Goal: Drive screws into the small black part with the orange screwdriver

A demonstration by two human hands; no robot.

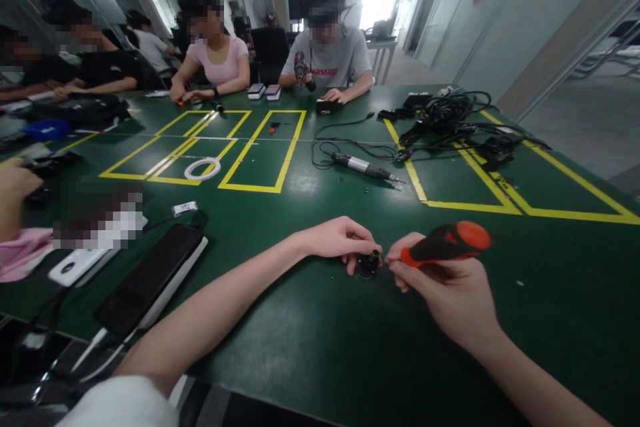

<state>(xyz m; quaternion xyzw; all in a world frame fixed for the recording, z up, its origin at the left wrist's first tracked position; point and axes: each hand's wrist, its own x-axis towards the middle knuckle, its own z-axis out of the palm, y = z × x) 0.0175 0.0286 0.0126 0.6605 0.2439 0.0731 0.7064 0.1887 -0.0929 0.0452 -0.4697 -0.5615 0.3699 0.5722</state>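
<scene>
Near the middle of the green table, my left hand [345, 239] has its fingers closed round a small black round part [367, 268] with a short upright post. Just to the right, my right hand [450, 287] grips a screwdriver [440, 244] with a black and orange handle. The handle's orange end points up and to the right. The screwdriver's shaft is mostly hidden by my fingers, and its tip cannot be made out beside the black part.
Beyond my hands lies an electric screwdriver [365, 167] with its cable. Tangled black cables [445, 120] are at the back right. A white ring [202, 169] sits within yellow tape. Phones [150, 277] lie at the left. Several people sit across the table [280, 347].
</scene>
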